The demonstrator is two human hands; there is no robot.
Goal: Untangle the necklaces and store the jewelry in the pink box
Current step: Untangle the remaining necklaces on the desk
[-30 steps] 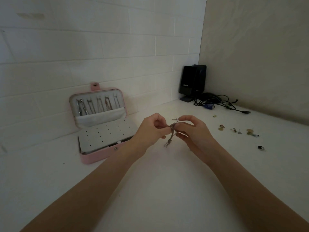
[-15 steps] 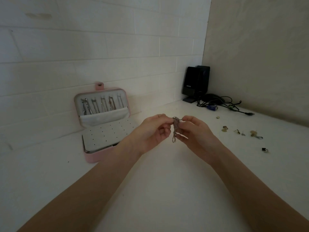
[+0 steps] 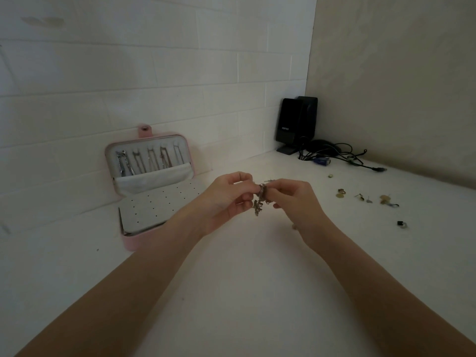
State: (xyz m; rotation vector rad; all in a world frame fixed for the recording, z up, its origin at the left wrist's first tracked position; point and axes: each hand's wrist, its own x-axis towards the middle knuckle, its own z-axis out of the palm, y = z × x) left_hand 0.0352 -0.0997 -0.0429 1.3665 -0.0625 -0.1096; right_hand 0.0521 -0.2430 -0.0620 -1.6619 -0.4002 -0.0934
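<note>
black speaker (image 3: 288,124) | small front logo | too blurred to read

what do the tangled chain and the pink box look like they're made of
The tangled chain, pinched between left hand and right hand, looks like metal: small dull silver-grey links, faint glints. The pink box seems to have a smooth matte shell, maybe faux leather or plastic; the lining looks like pale soft fabric. Dim light leaves both uncertain.

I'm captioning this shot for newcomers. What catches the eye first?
Both hands, left hand and right hand, pinch a tangled necklace clump mid-frame above the white table. To the left, the pink box stands open against the brick wall; small jewelry pieces lie scattered to the right.
</note>
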